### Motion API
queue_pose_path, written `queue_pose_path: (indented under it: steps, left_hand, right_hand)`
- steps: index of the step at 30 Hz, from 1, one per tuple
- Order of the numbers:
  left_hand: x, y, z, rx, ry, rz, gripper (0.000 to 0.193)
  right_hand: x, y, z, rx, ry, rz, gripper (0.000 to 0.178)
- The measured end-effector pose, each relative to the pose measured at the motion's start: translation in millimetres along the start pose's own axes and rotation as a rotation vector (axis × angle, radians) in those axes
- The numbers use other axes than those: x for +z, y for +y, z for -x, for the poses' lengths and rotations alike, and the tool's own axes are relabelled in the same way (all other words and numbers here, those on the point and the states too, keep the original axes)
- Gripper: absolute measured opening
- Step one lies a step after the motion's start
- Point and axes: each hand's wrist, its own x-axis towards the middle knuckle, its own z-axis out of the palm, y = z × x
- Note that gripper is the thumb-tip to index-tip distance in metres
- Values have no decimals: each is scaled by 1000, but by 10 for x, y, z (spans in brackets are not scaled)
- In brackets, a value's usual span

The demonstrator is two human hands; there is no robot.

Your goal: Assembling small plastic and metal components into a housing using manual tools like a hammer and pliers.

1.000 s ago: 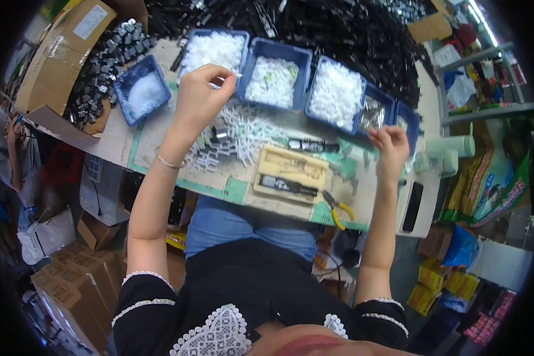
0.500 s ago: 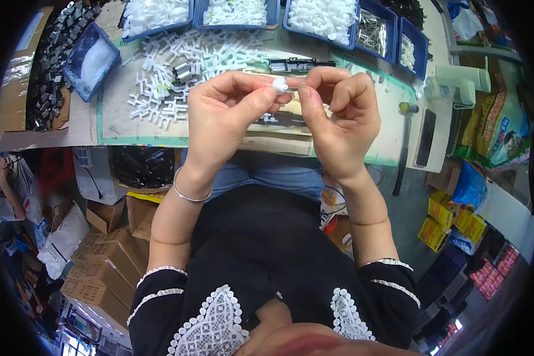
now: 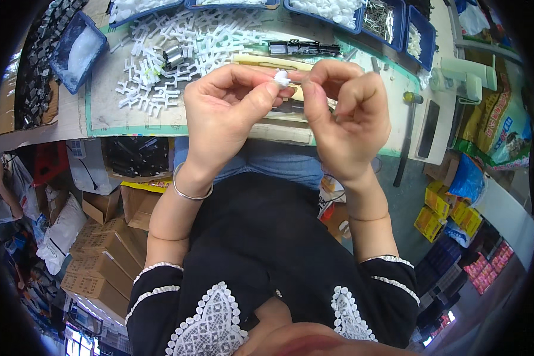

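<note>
Above the near edge of the workbench, my left hand (image 3: 228, 110) pinches a small white plastic part (image 3: 282, 78) between thumb and forefinger. My right hand (image 3: 347, 113) is closed in a pinch close to the right side of that part. Something thin seems to run from its fingertips toward the white part, too small to make out. Beneath my hands lies a pale yellow and dark fixture (image 3: 273, 132), mostly covered by them. Behind it rests a long black part (image 3: 302, 48). Many loose white Y-shaped plastic pieces (image 3: 154, 89) are heaped beyond my left hand.
Blue trays of white parts (image 3: 326, 10) and a blue tray of metal pins (image 3: 381, 21) line the back. A tilted blue bin (image 3: 80, 56) stands left, beside piled black parts (image 3: 41, 71). A hammer-like tool (image 3: 408, 130) and a dark flat bar (image 3: 428, 127) lie right.
The view has shifted, so the bench sits higher in the picture. Both hands keep their pinches around the white part; my right hand has turned slightly and moved a little to the right.
</note>
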Motion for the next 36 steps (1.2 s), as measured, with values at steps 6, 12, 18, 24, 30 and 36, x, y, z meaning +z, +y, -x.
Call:
queue_pose_path:
  steps: [6, 12, 18, 24, 30, 36]
  left_hand:
    - [65, 30, 36, -45, 31, -36, 2]
    - [-126, -67, 22, 844, -332, -1087, 29]
    - [-83, -210, 206, 406, -157, -370, 14]
    - [-131, -259, 290, 154, -183, 23, 43]
    - [-327, -168, 223, 468, -112, -1052, 45]
    - [-415, -377, 303, 640, -198, -1449, 28]
  right_hand:
    - [-21, 60, -5, -57, -35, 103, 20]
    - [-104, -33, 53, 472, -225, -179, 10]
    - [-119, 35, 261, 220, -170, -112, 13]
    - [-115, -25, 211, -70, -193, 293, 19]
    - [-194, 372, 317, -138, -231, 680, 15]
    - [-156, 468, 228, -246, -360, 807, 9]
